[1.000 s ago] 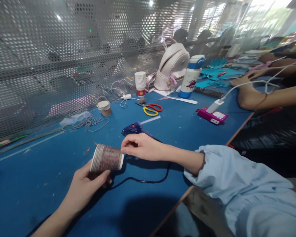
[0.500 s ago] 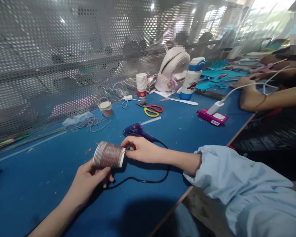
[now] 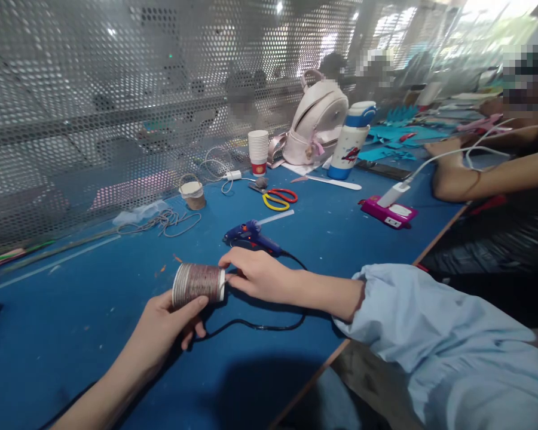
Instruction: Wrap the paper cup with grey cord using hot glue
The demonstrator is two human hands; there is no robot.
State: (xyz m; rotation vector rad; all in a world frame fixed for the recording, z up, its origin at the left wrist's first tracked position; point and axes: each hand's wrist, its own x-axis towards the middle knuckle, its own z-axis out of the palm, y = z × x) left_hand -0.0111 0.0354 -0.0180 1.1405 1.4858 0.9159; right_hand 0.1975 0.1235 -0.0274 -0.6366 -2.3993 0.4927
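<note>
Head view: over the blue desk (image 3: 336, 254), a cord-wrapped cup (image 3: 199, 283) tipped on its side, white rim toward the right hand (image 3: 262, 275), between the near edge and the far one. Around the cup's lower side, the left hand (image 3: 161, 322), grasping with thumb in front and fingers curled beneath. Just beside the rim, the right hand, apparently pinching a thin strand of cord (image 3: 228, 279). Behind the right hand, a blue glue gun (image 3: 253, 235) with a pale glue stick (image 3: 275, 217) protruding; farther back, red-and-yellow scissors (image 3: 275, 199). Toward the far edge, from left to right: tangled grey cord (image 3: 173, 222), a small handled bucket (image 3: 192, 196), stacked paper cups (image 3: 259, 152), a pale backpack (image 3: 316, 122) and a bottle (image 3: 347, 143). Near the right end of the near edge, a purple power strip (image 3: 389, 212), and beyond, another person's forearm (image 3: 497, 176).
</note>
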